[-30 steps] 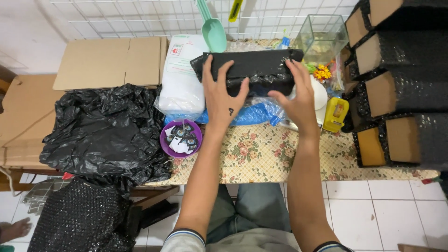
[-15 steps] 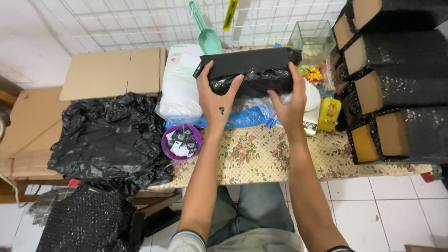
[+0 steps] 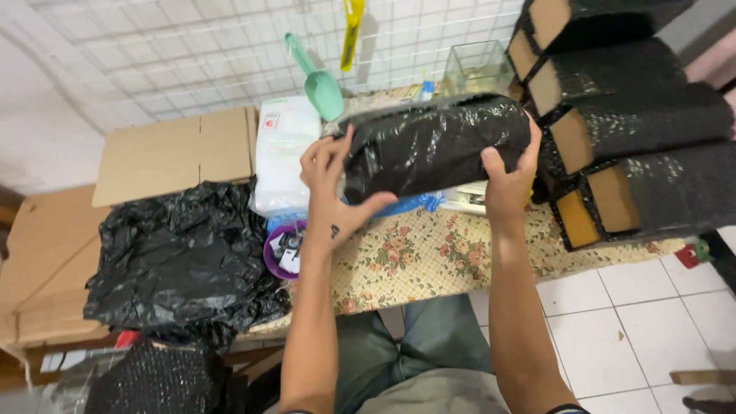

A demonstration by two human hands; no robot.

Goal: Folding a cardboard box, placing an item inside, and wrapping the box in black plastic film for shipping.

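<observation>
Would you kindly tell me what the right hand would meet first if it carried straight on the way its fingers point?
The right hand already grips the black-wrapped parcel. Beyond it, probably the small glass tank before the tiled wall, though depth is unclear.

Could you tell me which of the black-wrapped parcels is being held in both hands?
The long parcel raised above the floral table, gripped by left hand and right hand; the others sit stacked at right, untouched.
</observation>
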